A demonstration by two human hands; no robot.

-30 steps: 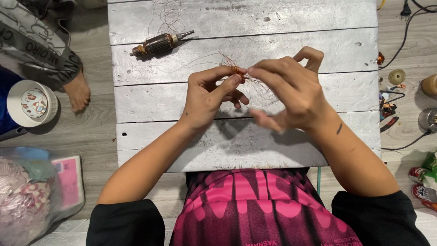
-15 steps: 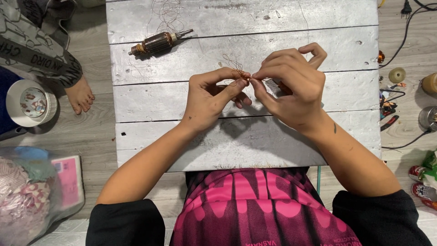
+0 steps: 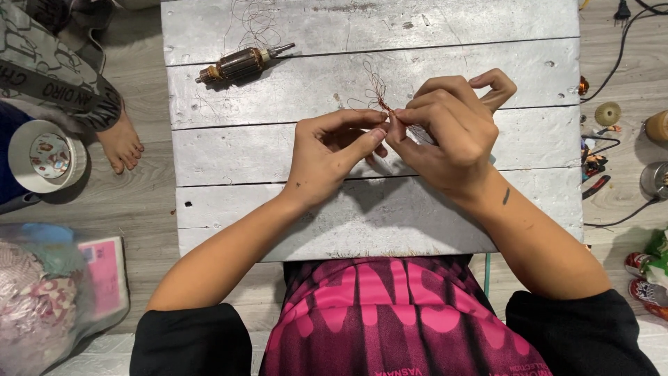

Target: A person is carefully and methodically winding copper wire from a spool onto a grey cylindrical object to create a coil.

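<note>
Tangle of thin copper wire (image 3: 376, 91) — held just above the middle of the grey plank desk (image 3: 229, 157), loose loops sticking up. Right hand (image 3: 452, 132) pinches it at the base, thumb and forefinger pressed together. Left hand (image 3: 334, 150) meets it, fingers pinching the same strand, fingertips touching. Motor armature (image 3: 240, 64) lies well apart, far left of the desk — untouched. A bare foot (image 3: 122, 143) on the floor beside.

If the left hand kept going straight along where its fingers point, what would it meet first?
The left hand points toward the right hand; their fingertips already meet at the tangle of thin copper wire, so it would likely meet that hand's fingers first.
</note>
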